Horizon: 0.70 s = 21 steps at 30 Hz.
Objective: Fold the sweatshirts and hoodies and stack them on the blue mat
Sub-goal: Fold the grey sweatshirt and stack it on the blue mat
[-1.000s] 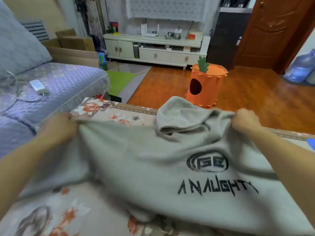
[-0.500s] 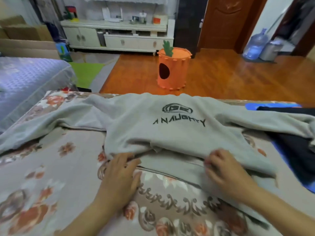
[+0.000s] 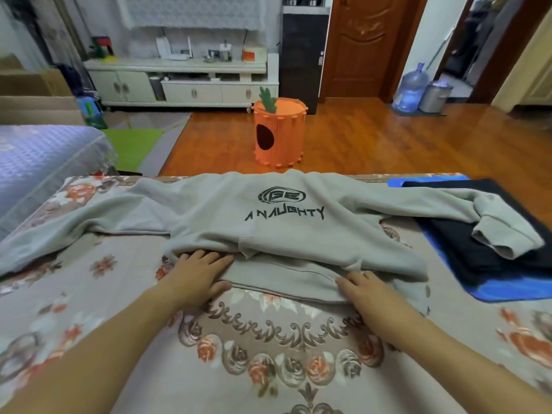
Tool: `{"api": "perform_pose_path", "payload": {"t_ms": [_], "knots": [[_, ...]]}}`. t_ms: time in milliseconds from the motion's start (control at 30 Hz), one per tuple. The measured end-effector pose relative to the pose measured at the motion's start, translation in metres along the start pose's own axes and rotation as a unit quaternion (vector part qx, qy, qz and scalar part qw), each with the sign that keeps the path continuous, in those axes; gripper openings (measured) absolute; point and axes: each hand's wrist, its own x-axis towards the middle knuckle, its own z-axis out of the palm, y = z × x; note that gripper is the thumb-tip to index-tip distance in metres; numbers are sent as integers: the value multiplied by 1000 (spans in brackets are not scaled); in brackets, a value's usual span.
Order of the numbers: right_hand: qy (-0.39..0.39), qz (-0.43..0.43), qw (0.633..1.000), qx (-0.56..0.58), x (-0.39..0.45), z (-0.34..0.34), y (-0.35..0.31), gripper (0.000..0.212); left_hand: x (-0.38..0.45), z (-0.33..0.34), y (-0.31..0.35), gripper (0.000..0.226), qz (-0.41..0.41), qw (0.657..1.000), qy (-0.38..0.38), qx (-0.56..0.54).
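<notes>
Your grey hoodie (image 3: 286, 231) lies logo-up across the flowered table (image 3: 268, 348), its body bunched near the hem where the upper layer has slid back. Your left hand (image 3: 197, 276) lies flat with fingers spread, fingertips tucked just under that loose fold; your right hand (image 3: 367, 291) rests flat on the hem with straight fingers, pinching nothing. The step looks like smoothing the body before folding, so draw the bunched layer toward you until both layers meet at the hem, then sweep outward from the middle. Deal with the sleeves next: the right sleeve (image 3: 466, 216) is draped over the dark folded garment (image 3: 490, 243) on the blue mat (image 3: 525, 289) (lift it clear, or the stack may get dragged), and the left sleeve (image 3: 74, 228) trails toward the table's left edge.

Against half a second ago, your left hand has moved up from the hem so its fingers reach under the fold, and your right hand has shifted a little outward along the hem. The hoodie itself lies much as it did. A second ago you held it up by the shoulders.
</notes>
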Motion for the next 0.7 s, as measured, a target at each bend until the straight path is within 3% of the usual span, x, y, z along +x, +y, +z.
{"api": "perform_pose_path", "payload": {"t_ms": [67,100,200,300,367,467,533,600,667,700], "knots": [[45,84,992,88,10,-31,-1,27,-3,1,4,82,-5,1000,25,0],[98,126,977,140,13,-50,1,23,-4,2,6,78,-5,999,37,-6],[265,132,914,279,9,-116,5,34,-7,1,6,69,10,997,78,-9],[261,99,913,296,-1,-159,10,42,-22,-21,-4,27,-2,983,178,-33],[219,91,933,270,-9,-168,19,47,-51,-47,-12,12,-19,966,253,-52],[102,68,948,293,-38,-159,23,47,-114,-68,-22,12,5,953,301,-21],[-8,38,959,282,-65,-132,15,33,-156,-54,-15,13,56,966,252,7],[-135,-3,971,199,-90,-91,5,26,-192,-19,5,11,90,985,142,28],[-286,-27,947,145,-116,-54,-6,17,-221,16,26,12,86,995,48,6],[-325,-17,934,150,-127,-42,-9,10,-233,27,31,14,62,998,23,-20]]}}
